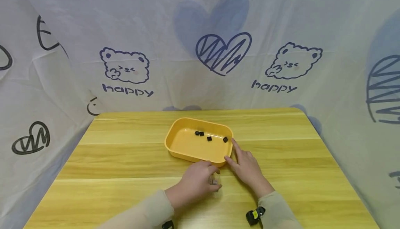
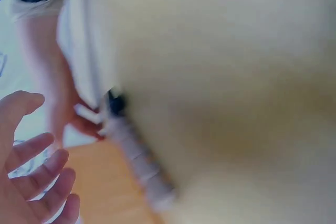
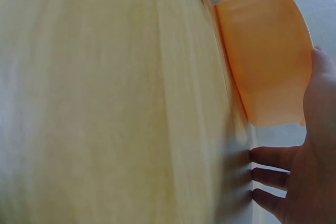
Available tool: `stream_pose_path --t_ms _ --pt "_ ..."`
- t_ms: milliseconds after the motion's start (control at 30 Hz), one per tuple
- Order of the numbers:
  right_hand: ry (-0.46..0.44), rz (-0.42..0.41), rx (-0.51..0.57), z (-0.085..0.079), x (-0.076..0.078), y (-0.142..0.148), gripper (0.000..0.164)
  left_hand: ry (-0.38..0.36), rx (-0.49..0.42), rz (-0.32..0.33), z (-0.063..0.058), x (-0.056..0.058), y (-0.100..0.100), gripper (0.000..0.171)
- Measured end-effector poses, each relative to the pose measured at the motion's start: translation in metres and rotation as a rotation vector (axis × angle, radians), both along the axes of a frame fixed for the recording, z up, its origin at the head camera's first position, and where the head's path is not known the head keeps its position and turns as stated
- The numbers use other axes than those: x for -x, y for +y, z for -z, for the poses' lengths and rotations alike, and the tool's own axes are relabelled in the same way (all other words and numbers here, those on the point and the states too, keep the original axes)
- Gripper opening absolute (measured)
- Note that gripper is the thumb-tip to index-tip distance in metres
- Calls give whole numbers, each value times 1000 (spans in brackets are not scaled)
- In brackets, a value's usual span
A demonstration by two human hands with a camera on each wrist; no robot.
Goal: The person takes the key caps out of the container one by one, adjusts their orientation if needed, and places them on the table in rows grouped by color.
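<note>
A yellow tray (image 1: 187, 154) with rounded corners sits on the wooden table, with small black cubes (image 1: 209, 138) spread along its far inner side. My right hand (image 1: 248, 170) touches the tray's right end, thumb at the near corner and index finger farther along; in the right wrist view its other fingers (image 3: 278, 157) extend straight to the tabletop. Just in front of the tray, my left hand (image 1: 197, 182) hovers with spread fingers around a small clear object (image 1: 215, 180). In the left wrist view that object looks like a blurred, ribbed pale piece (image 2: 142, 161) with a black end.
The wooden table (image 1: 125, 163) extends to both sides of the tray. Behind it hangs a pale printed cloth (image 1: 175, 62) with bears and hearts. A black wrist device (image 1: 254, 215) is strapped at my right sleeve.
</note>
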State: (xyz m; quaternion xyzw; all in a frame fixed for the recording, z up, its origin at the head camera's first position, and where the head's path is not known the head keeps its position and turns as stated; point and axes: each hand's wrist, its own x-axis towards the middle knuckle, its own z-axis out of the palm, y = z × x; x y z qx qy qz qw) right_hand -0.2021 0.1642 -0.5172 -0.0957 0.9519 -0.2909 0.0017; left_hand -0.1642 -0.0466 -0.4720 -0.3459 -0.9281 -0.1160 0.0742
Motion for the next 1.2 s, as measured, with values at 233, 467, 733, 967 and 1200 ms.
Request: stream_pose_path --t_ms 233,467,733,967,1200 --pt "-15 5 16 -3 -1 1 78 -6 31 -28 -33 25 -6 32" --pt "-24 15 33 -3 0 1 77 -102 157 -60 -44 61 -10 35" --pt "-48 21 39 -2 0 0 77 -213 254 -72 -42 98 -11 40" --pt "-63 27 55 -1 -1 2 77 -261 301 22 -40 125 -8 41" --pt "-86 39 56 -3 -3 3 77 -286 369 101 -33 140 2 45"
